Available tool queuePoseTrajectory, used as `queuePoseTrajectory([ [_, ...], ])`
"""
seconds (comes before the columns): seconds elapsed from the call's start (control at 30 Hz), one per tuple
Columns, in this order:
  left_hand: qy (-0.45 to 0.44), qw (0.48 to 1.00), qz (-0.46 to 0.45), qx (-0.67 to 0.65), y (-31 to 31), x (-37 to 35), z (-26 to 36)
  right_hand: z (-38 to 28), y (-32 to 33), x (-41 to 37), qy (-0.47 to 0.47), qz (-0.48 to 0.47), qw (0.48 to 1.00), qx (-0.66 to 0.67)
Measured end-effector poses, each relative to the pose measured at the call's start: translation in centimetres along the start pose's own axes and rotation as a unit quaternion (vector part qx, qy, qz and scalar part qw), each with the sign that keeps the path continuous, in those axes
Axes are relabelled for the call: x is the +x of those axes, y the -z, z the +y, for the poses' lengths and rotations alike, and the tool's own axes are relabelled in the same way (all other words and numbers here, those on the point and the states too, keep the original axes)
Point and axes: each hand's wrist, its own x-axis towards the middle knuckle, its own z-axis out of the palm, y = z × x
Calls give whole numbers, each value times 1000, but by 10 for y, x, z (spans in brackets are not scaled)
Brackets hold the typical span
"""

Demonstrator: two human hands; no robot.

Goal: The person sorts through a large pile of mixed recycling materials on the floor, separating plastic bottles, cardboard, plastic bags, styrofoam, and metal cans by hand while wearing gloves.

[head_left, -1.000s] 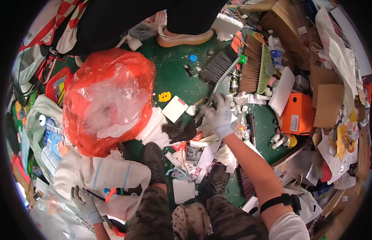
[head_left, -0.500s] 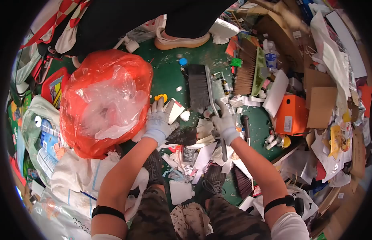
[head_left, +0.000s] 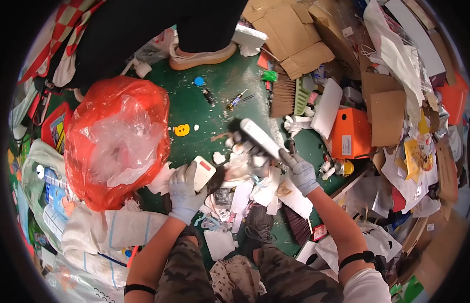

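Observation:
My left hand, in a pale glove, holds a white flat piece with a red mark between fingers and thumb. My right hand, also gloved, is closed round the handle end of a brush. The brush slants up and left from that hand, its pale back showing and its bristle side blurred. Beneath and beside it lies a pile of mixed scraps, between my two hands and in front of my shoes. A yellow smiley piece lies on the green floor.
An open red bag with clear plastic inside stands left. A blue cap and a small screwdriver lie ahead. Another person's shoe is at the top. To the right are an orange box, a broom and cardboard.
The brush has swung from nearly upright to a slant and come nearer, with scraps now bunched beside it. My left hand has moved nearer my body with the white piece. More cardboard shows at the top.

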Motion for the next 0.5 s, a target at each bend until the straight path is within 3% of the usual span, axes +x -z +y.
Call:
queuePoseTrajectory([
  [0.03,6,1000,6,-15,0,-5,3,-5,10,-1,-5,-15,1000,24],
  [0.2,8,998,33,-59,16,-8,15,26,13,12,-107,118,987,-16],
  [0.27,-1,995,61,-84,24,-8,18,32,17,26,-214,98,971,38],
  [0.37,48,989,68,-123,29,-7,17,23,-3,57,-287,142,904,283],
  [0.4,75,983,74,-150,28,-7,17,9,0,73,-275,178,901,285],
  [0.47,132,945,88,-286,24,-7,10,-17,18,106,-200,234,940,149],
  [0.5,178,906,91,-372,18,-9,5,-26,27,122,-92,287,950,87],
])
